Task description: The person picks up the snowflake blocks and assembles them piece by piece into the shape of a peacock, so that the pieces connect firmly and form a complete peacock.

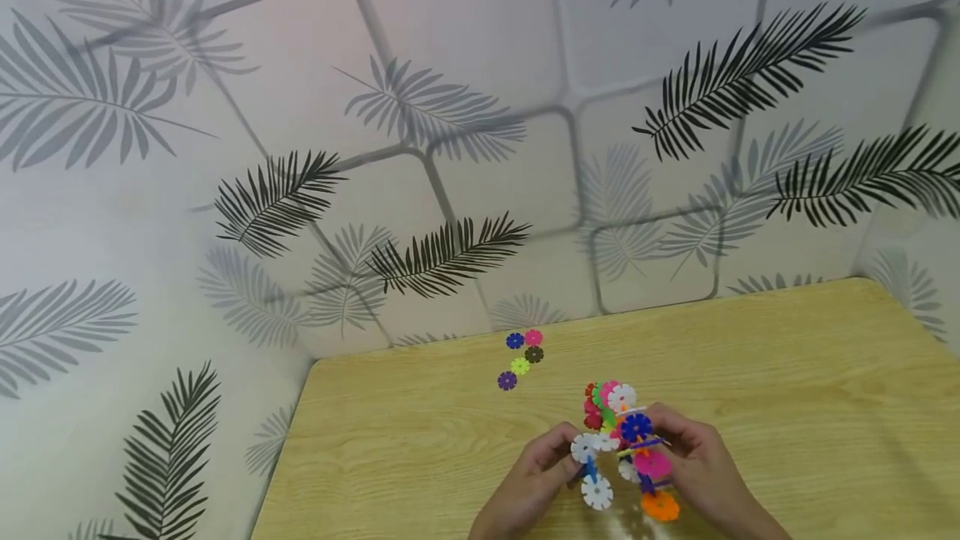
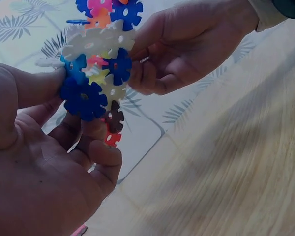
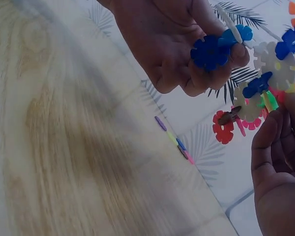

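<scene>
Both hands hold up one construction of interlocking notched plastic discs over the table. My left hand [image 1: 525, 477] pinches its left end at a dark blue disc [image 2: 84, 100], thumb on one side and fingers on the other. White discs [image 1: 597, 492] stick out beside that thumb. On the other side my right hand [image 1: 701, 457] grips the multicoloured part, near a pink disc [image 1: 653, 463] and a blue disc [image 1: 636, 427]. An orange disc [image 1: 660, 507] hangs at the lower end. Red, green and pink discs crowd the far end, and some joints are hidden behind the fingers.
Several loose discs lie near the table's back edge, among them a purple disc [image 1: 507, 380], a yellow disc [image 1: 520, 366] and a brown disc [image 1: 534, 354]. The wood-grain table [image 1: 405, 440] meets a leaf-patterned wall [image 1: 502, 182] behind.
</scene>
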Tool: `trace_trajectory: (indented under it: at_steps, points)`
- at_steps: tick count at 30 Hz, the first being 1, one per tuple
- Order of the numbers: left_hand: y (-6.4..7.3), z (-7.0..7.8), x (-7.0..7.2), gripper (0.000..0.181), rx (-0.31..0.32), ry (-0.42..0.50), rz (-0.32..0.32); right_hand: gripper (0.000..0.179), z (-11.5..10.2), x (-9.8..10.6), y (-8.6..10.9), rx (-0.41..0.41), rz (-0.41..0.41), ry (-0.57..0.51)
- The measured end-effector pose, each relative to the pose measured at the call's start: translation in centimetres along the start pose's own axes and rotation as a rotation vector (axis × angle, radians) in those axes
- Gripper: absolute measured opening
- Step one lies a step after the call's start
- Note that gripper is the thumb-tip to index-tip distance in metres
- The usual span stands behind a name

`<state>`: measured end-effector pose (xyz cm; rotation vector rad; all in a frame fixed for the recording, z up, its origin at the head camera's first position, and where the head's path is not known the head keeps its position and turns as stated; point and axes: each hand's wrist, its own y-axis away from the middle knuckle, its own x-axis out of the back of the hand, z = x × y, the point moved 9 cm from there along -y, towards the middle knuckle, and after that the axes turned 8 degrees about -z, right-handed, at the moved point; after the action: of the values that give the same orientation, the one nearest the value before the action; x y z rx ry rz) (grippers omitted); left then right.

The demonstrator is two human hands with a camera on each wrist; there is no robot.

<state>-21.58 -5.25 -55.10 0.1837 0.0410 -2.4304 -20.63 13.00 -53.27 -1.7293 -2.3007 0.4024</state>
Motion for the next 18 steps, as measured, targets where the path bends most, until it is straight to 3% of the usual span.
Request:
trace_trajectory:
  at_steps: [5,9,13,18]
  points:
    - [0.2,0.2,0.3,0.043,-0.039,0.048,-0.044,0.024,0.9,0.0,0.6,-0.059,0.015,0.034]
    - [0.4,0.4,0.4,0.044,-0.029,0.065,-0.056,0.031,2.1,-0.5,0.9,-0.088,-0.054,-0.073]
    - [0.6,0.4,0.8,0.039,0.043,-0.009,-0.004,0.017,3.6,-0.8,1.0,-0.191,-0.074,-0.038]
    - [0.9,0.0,1.4,0.035,0.133,-0.081,0.077,0.013,4.7,-0.8,0.9,-0.275,-0.116,0.071]
